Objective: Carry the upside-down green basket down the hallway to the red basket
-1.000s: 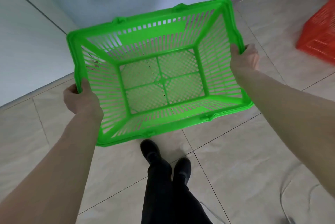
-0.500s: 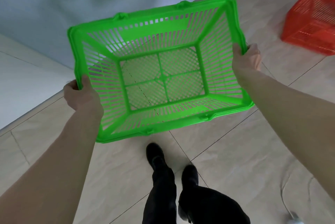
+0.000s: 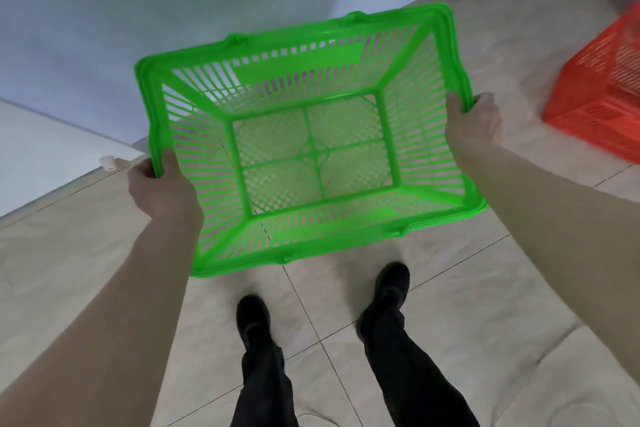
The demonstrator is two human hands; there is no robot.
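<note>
I see green basket (image 3: 304, 153) held between hands, long axis left-right; left hand (image 3: 162, 184) and right hand (image 3: 474, 129) fingers curled over side rims.

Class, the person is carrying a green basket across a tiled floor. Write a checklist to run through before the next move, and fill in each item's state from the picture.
1. Left hand grips the basket rim: ok.
2. Right hand grips the opposite rim: ok.
3. Basket holds nothing that could spill: ok, floor shows through its mesh.
4. Basket is level: not ok, it looks tilted.
5. Floor just ahead of the shoes is free: ok.
6. Path past the red crate on the right: cannot tell, crate is partly out of frame.
</note>
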